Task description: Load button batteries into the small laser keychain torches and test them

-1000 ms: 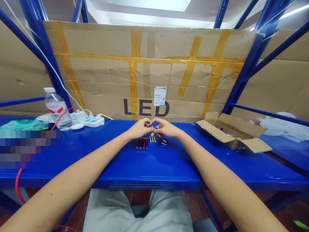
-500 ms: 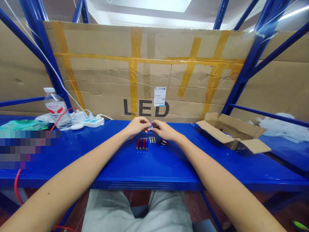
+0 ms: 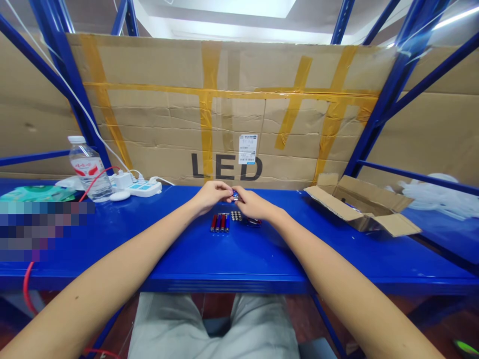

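My left hand (image 3: pixel 211 195) and my right hand (image 3: pixel 255 203) meet over the table's middle, their fingertips pinched close together. Between them is a small shiny piece (image 3: pixel 236 196), silvery with some blue; the fingers cover most of it, so its kind is unclear. Just in front stand several short red and blue metallic tubes (image 3: pixel 220 223), side by side in a row. Beside them, several small round silver button cells (image 3: pixel 236 216) lie in a neat grid. A small pile of red and dark metallic clips (image 3: pixel 253 222) is partly hidden under my right hand.
An open cardboard box (image 3: pixel 346 204) sits at the right of the blue table (image 3: pixel 232 259). At the left are a water bottle (image 3: pixel 90 169), a white power strip (image 3: pixel 144 188) and a red cable (image 3: pixel 27 284). A large cardboard panel (image 3: pixel 160 129) stands behind.
My right hand has turned and shifted slightly, its fingers now lower and covering more of the clips. The left hand stays nearly in place.
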`<act>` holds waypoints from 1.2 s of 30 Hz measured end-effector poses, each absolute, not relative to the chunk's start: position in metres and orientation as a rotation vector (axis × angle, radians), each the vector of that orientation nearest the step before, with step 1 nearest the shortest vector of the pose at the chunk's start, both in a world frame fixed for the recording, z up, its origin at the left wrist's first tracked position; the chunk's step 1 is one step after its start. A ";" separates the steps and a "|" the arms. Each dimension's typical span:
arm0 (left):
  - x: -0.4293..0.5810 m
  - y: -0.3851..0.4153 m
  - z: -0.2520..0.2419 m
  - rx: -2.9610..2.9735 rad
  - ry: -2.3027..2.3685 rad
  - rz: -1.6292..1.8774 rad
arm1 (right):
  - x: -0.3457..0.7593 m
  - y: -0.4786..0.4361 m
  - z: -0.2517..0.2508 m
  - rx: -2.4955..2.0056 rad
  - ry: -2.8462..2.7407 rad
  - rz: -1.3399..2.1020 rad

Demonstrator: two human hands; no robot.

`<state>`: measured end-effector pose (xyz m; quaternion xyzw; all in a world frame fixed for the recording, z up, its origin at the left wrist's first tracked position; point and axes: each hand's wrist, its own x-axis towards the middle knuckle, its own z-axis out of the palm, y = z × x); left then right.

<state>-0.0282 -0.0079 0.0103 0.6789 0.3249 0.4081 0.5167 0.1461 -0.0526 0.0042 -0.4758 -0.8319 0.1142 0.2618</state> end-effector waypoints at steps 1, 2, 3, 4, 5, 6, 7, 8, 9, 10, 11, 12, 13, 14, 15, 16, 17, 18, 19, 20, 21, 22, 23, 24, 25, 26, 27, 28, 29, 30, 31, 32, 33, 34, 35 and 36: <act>-0.028 -0.008 0.011 1.641 0.784 0.982 | 0.146 -0.053 0.004 -1.302 -2.273 0.264; -0.028 -0.008 0.011 1.653 0.791 0.984 | 0.146 -0.053 0.003 -1.315 -2.290 0.221; -0.028 -0.009 0.011 1.665 0.802 0.984 | 0.146 -0.052 0.003 -1.330 -2.302 0.184; -0.028 -0.009 0.012 1.674 0.816 0.982 | 0.147 -0.052 0.002 -1.343 -2.310 0.155; -0.028 -0.009 0.012 1.680 0.831 0.980 | 0.147 -0.051 0.002 -1.350 -2.315 0.133; -0.027 -0.009 0.012 1.684 0.846 0.977 | 0.148 -0.050 0.001 -1.353 -2.320 0.115; -0.027 -0.010 0.013 1.688 0.859 0.972 | 0.148 -0.050 0.001 -1.352 -2.323 0.099; -0.027 -0.010 0.013 1.694 0.868 0.966 | 0.148 -0.049 0.000 -1.349 -2.327 0.084; -0.027 -0.010 0.013 1.700 0.874 0.963 | 0.149 -0.049 0.000 -1.345 -2.331 0.071; -0.026 -0.010 0.013 1.709 0.878 0.963 | 0.149 -0.048 0.000 -1.342 -2.335 0.063; -0.026 -0.011 0.014 1.720 0.882 0.964 | 0.149 -0.048 0.000 -1.343 -2.338 0.058; -0.026 -0.011 0.014 1.733 0.888 0.968 | 0.149 -0.048 0.000 -1.342 -2.340 0.057; -0.025 -0.011 0.014 1.745 0.895 0.976 | 0.149 -0.048 0.000 -1.338 -2.342 0.060; -0.025 -0.011 0.014 1.756 0.904 0.985 | 0.149 -0.049 0.000 -1.336 -2.346 0.064; -0.025 -0.012 0.014 1.766 0.914 0.994 | 0.148 -0.049 0.000 -1.338 -2.351 0.065; -0.025 -0.012 0.015 1.775 0.922 0.999 | 0.148 -0.049 0.000 -1.343 -2.359 0.065; -0.025 -0.012 0.015 1.783 0.928 1.002 | 0.148 -0.049 0.000 -1.350 -2.367 0.062; -0.025 -0.013 0.016 1.790 0.931 1.001 | 0.148 -0.049 0.000 -1.356 -2.373 0.062; -0.025 -0.013 0.016 1.800 0.931 0.996 | 0.148 -0.049 0.000 -1.361 -2.372 0.066; -0.025 -0.014 0.017 1.812 0.929 0.990 | 0.148 -0.049 0.000 -1.363 -2.364 0.076; -0.025 -0.014 0.017 1.823 0.925 0.987 | 0.148 -0.049 0.000 -1.362 -2.351 0.092; -0.025 -0.014 0.017 1.833 0.920 0.985 | 0.148 -0.048 0.000 -1.358 -2.337 0.109; -0.025 -0.014 0.017 1.842 0.916 0.984 | 0.148 -0.048 0.000 -1.356 -2.322 0.125; -0.025 -0.014 0.017 1.847 0.914 0.984 | 0.148 -0.048 0.000 -1.354 -2.311 0.139; -0.025 -0.013 0.017 1.849 0.913 0.984 | 0.148 -0.048 0.000 -1.350 -2.302 0.150; -0.025 -0.013 0.016 1.853 0.912 0.984 | 0.148 -0.047 -0.001 -1.346 -2.295 0.159; -0.025 -0.013 0.016 1.861 0.910 0.982 | 0.148 -0.047 -0.001 -1.345 -2.284 0.167; -0.025 -0.012 0.015 1.874 0.906 0.979 | 0.148 -0.047 -0.001 -1.347 -2.271 0.176; -0.025 -0.012 0.015 1.889 0.898 0.976 | 0.147 -0.047 -0.002 -1.350 -2.257 0.184; -0.025 -0.012 0.014 1.907 0.888 0.971 | 0.147 -0.047 -0.002 -1.351 -2.242 0.194; -0.025 -0.012 0.014 1.922 0.876 0.967 | 0.147 -0.046 -0.004 -1.347 -2.225 0.206; -0.025 -0.012 0.014 1.935 0.864 0.964 | 0.147 -0.045 -0.005 -1.335 -2.206 0.220; -0.025 -0.012 0.014 1.944 0.854 0.962 | 0.147 -0.043 -0.006 -1.315 -2.183 0.237; -0.026 -0.012 0.014 1.951 0.846 0.962 | 0.146 -0.041 -0.008 -1.292 -2.154 0.256; -0.026 -0.013 0.014 1.959 0.841 0.963 | 0.146 -0.040 -0.009 -1.272 -2.123 0.277; -0.025 -0.013 0.014 1.967 0.837 0.963 | 0.145 -0.038 -0.010 -1.255 -2.091 0.297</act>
